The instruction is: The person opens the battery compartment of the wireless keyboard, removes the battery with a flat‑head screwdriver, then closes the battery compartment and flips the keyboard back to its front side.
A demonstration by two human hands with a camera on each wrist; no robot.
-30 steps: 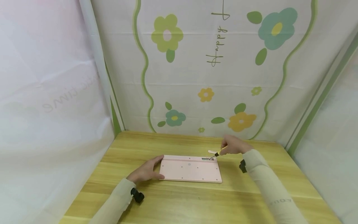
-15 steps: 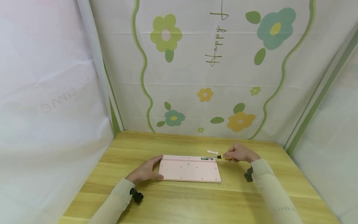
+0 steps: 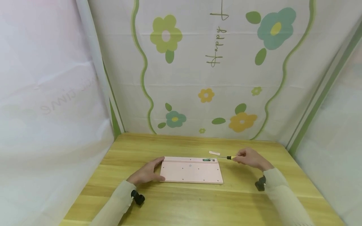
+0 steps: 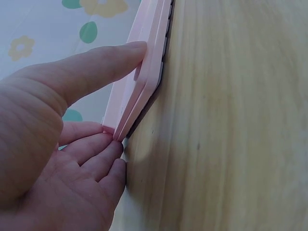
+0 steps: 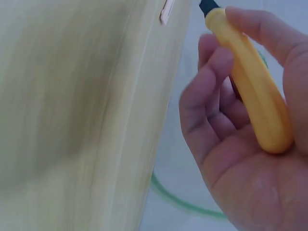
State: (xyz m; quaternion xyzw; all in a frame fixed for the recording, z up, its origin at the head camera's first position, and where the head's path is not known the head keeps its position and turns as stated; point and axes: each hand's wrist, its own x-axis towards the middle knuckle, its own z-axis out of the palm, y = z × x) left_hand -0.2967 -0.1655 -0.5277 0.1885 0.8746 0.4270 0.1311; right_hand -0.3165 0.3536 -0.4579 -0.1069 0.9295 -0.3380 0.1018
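Head view, pink keyboard [image 3: 181, 172] face down toward the back edge of the table [image 3: 181, 204], left hand [image 3: 145, 172] spread wide at the keyboard's left end, right hand [image 3: 253, 158] holding a screwdriver [image 3: 229, 158], pink strip [image 3: 214, 153] nearer that edge, left wrist view, thumb [image 4: 91, 71] on keyboard, right wrist view, fingers [image 5: 197, 96] around yellow handle [image 5: 255, 84]
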